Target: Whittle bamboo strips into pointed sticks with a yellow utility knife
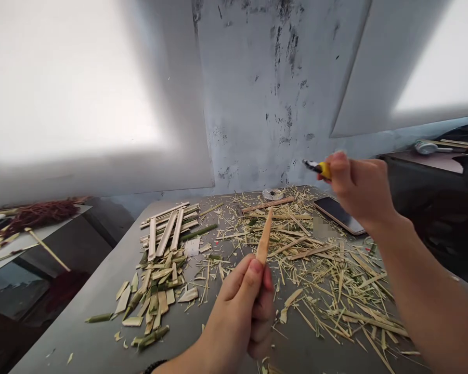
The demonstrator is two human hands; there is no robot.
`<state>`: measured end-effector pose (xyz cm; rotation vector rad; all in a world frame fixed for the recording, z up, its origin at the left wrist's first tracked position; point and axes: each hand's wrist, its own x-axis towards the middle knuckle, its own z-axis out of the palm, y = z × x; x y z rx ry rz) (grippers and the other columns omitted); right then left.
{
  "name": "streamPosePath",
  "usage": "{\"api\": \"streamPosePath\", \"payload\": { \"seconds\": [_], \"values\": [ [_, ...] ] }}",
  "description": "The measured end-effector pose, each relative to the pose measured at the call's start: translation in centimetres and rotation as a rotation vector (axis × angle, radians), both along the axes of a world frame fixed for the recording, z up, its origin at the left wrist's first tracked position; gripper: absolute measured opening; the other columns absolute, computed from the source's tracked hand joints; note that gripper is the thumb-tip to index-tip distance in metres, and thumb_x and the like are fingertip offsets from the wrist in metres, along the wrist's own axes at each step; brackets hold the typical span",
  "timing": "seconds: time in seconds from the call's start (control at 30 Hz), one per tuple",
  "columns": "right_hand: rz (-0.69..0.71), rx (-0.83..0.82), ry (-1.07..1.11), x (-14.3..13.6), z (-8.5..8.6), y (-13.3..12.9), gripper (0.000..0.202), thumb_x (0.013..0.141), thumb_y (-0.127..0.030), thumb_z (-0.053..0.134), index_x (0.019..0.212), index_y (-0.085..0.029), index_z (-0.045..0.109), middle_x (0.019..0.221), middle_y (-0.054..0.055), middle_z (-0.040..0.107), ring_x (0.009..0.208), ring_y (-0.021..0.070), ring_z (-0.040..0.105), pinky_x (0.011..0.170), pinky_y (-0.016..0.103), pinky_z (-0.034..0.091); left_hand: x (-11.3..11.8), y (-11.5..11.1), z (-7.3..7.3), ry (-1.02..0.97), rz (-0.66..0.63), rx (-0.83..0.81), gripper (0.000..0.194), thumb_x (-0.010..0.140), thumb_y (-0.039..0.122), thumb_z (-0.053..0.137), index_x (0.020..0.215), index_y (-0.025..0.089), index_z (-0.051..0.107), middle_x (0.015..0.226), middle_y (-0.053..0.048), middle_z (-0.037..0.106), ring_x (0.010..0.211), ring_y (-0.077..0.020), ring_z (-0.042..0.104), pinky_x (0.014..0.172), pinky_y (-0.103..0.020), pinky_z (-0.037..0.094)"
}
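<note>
My left hand (245,298) is closed around the lower end of a tapered, pale wooden or bamboo strip (265,236), whose narrow tip points up and away from me. Raised to the right, well above the table, my right hand (356,182) grips a small tool (320,168) with a yellow and black body and a dark metal tip, probably a cutter; blur hides its exact kind. The tool and the strip are apart. Below and beyond both hands lie many thin bamboo shavings (337,278) on the grey table (89,291).
Split bamboo strips (166,234) and short offcuts (156,301) are heaped at the left. A phone (339,214) lies at the right rear, near a clear roll of tape (273,194). A smudged wall (265,104) rises behind the table. Reddish-brown fibres (42,215) rest on a side surface.
</note>
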<state>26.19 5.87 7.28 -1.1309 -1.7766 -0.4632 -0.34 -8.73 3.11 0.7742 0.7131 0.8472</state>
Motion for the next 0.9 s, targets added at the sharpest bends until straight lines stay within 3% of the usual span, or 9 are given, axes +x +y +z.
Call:
{"api": "streamPosePath", "payload": {
  "seconds": [0.2,0.33,0.5,0.73,0.8,0.9],
  "values": [
    [0.349,-0.084,-0.243,-5.3,0.1,-3.1,0.05,0.108,-0.038,0.034,0.062,-0.023,0.045,0.054,-0.003,0.043,0.049,0.0115,0.034,0.054,0.032,0.027,-1.1,1.2,0.2,0.034,0.076,0.12,0.036,0.105,0.054,0.05,0.085,0.024,0.047,0.059,0.013,0.028,0.044,-0.0059,0.009,0.039,-0.016,0.013],
    [0.427,-0.084,-0.343,-6.2,-0.2,-3.2,0.043,0.106,-0.028,0.039,0.064,-0.022,0.042,0.055,-0.004,0.045,0.052,0.0116,0.033,0.057,0.032,0.027,-1.3,1.3,0.4,0.045,0.137,0.167,0.038,0.103,0.055,0.054,0.083,0.024,0.046,0.059,0.013,0.025,0.045,-0.0063,0.01,0.039,-0.016,0.015],
    [0.38,0.023,-0.4,-6.4,-1.1,-2.1,0.04,0.103,-0.024,0.04,0.064,-0.021,0.047,0.055,-0.004,0.049,0.05,0.0109,0.032,0.056,0.032,0.025,-0.9,0.8,0.4,0.017,0.165,0.081,0.04,0.097,0.061,0.062,0.085,0.025,0.046,0.055,0.014,0.028,0.042,-0.0056,0.008,0.036,-0.015,0.013],
    [0.333,0.069,-0.347,-8.1,-4.2,0.1,0.045,0.102,-0.028,0.032,0.064,-0.02,0.054,0.056,-0.002,0.052,0.052,0.0107,0.039,0.057,0.028,0.031,-0.8,0.7,-0.9,-0.019,0.214,-0.017,0.045,0.09,0.063,0.071,0.085,0.026,0.046,0.055,0.015,0.027,0.044,-0.0054,0.006,0.037,-0.016,0.011],
    [0.239,0.074,-0.268,-6.9,-4.3,1.2,0.043,0.104,-0.035,0.04,0.067,-0.02,0.055,0.057,-0.004,0.05,0.051,0.0098,0.041,0.057,0.026,0.036,-0.7,0.0,-1.2,-0.019,0.183,-0.01,0.046,0.089,0.064,0.072,0.085,0.026,0.047,0.056,0.014,0.027,0.043,-0.0053,0.009,0.037,-0.017,0.011],
    [0.0,0.086,-0.049,-2.8,-3.2,2.9,0.044,0.107,-0.048,0.05,0.075,-0.018,0.057,0.061,-0.007,0.048,0.049,0.0076,0.042,0.052,0.022,0.04,-0.1,-1.4,-1.6,-0.008,0.076,-0.004,0.047,0.084,0.063,0.077,0.083,0.025,0.049,0.056,0.011,0.031,0.042,-0.006,0.021,0.038,-0.02,0.014]
  ]
}}
